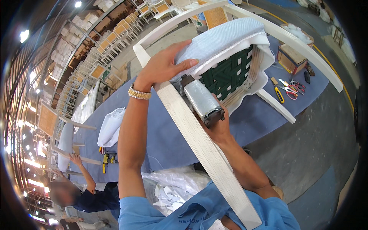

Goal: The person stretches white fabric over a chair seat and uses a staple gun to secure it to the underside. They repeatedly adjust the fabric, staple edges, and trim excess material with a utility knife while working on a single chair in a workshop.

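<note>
A whitewashed wooden chair (203,149) lies tipped on the table, one long leg slanting toward my chest. Its padded seat (226,34), wrapped in pale blue-white fabric, turns its underside to me, with woven dark green webbing (230,71) inside the frame. My left hand (165,63) grips the seat's near left corner, thumb pressed on the fabric edge. In my right hand (220,128) is a silver and black staple gun (201,97), its nose against or close to the seat edge below my left thumb. The right fingers are partly hidden behind the tool.
The table (168,149) has a blue-grey cover. At right lie a yellow cutter (278,94), scissors (289,90) and a cardboard box (292,57). Bundled white fabric (111,128) and yellow-handled tools (106,161) lie left. Beyond, a co-worker's hand (76,159) touches another chair (66,145).
</note>
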`<state>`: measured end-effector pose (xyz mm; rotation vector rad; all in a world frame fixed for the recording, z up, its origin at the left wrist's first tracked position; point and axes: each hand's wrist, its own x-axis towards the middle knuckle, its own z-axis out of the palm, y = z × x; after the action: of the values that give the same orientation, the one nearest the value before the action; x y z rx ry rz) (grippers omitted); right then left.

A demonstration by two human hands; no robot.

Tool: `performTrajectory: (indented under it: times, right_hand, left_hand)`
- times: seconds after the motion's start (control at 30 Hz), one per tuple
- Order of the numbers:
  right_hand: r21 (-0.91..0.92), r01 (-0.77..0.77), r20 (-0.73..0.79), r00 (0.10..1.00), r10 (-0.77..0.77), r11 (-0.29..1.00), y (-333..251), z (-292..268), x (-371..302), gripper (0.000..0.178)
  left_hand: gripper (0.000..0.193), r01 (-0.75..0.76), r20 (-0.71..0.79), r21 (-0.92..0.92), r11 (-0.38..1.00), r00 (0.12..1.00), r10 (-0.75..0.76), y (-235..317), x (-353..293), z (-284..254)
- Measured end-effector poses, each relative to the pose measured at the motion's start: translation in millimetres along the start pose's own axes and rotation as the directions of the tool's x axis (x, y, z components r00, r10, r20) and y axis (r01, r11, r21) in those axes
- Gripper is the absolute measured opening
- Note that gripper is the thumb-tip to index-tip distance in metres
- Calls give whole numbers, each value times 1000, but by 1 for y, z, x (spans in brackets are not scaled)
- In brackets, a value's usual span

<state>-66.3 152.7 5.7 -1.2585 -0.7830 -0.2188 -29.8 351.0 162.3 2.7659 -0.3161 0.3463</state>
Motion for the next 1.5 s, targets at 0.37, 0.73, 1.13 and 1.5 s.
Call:
performTrajectory:
  times: [0.37, 0.73, 1.13, 1.5]
  right_hand:
    - [-48, -63, -57, 997, 60, 997, 9, -6, 0, 48]
    - [-160, 27, -79, 996, -40, 987, 21, -8, 2, 57]
    - [-444, -452, 62, 846, 530, 774, 48, -118, -74, 39]
    - [-691, 5, 554, 645, 526, 723, 221, -206, -143, 63]
  left_hand:
    - [80, 119, -82, 89, 989, 990, -111, -1, 10, 3]
    - [64, 159, -128, 79, 984, 981, -148, -1, 14, 8]
    - [29, 55, -349, -334, 941, 920, -178, 124, -96, 46]
    - [35, 42, -512, -407, 913, 817, -266, 152, -110, 67]
